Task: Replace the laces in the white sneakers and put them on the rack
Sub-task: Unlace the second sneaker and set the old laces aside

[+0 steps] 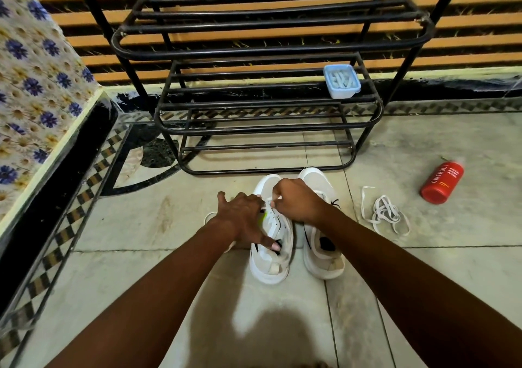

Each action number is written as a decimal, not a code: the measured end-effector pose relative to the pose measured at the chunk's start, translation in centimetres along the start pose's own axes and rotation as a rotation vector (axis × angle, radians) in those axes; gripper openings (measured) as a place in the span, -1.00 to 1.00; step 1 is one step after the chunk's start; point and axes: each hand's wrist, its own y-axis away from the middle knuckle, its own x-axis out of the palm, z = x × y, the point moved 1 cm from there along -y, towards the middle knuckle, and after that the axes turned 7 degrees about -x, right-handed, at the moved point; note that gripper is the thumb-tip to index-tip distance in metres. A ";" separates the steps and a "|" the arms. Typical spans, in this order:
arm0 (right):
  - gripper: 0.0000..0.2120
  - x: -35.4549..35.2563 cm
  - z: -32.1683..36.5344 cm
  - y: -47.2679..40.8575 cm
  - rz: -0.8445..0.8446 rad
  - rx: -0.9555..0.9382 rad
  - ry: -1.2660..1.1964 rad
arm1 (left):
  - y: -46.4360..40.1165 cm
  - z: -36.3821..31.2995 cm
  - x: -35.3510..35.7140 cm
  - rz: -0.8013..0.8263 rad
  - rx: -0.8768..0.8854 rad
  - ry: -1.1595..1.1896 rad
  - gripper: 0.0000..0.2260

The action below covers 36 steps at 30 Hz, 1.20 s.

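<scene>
Two white sneakers stand side by side on the floor tiles, toes toward the rack. My left hand [244, 216] rests on the left sneaker [270, 257], thumb down at the tongue opening, fingers spread. Over that shoe's upper eyelets, my right hand [296, 199] pinches its white lace [270, 202]. The right sneaker [322, 254] has no lace visible in its eyelets. A loose white lace [384, 212] lies tangled on the floor to the right of the shoes. The black metal shoe rack [268, 105] stands just beyond the shoes.
A small pale-blue lidded box [341, 81] sits on the rack's middle shelf, right side. A red bottle [442, 181] lies on the floor at the right. A flower-patterned wall and black skirting [56, 153] run along the left. A striped wall stands behind the rack.
</scene>
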 end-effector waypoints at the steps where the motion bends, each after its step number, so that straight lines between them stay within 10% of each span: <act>1: -0.93 -0.3 0.4 0.2 -0.053 -0.029 -0.106 | -0.1 0.1 0.1 -0.007 0.001 0.001 0.06; 6: -0.73 -0.8 0.5 1.2 -0.278 0.216 -1.095 | -0.3 0.1 0.1 -0.022 0.006 0.006 0.06; 13: -0.87 -0.9 -1.3 1.0 -0.148 -0.086 -0.076 | -0.3 0.1 0.3 -0.010 0.004 0.008 0.10; 20: -0.80 -1.2 -0.1 1.5 -0.360 0.107 -0.900 | -0.4 0.3 0.0 -0.016 0.011 -0.015 0.11; 25: -0.83 -1.2 -1.8 2.3 -0.052 -0.252 0.062 | -0.5 0.4 0.3 -0.001 -0.002 -0.014 0.16; 32: -0.79 0.2 -1.4 1.9 0.023 -0.217 0.498 | -0.7 0.4 0.5 0.003 0.006 -0.029 0.17; 36: -0.79 -0.1 -0.7 1.8 -0.204 -0.204 0.485 | -0.8 0.5 0.4 0.003 0.012 -0.038 0.15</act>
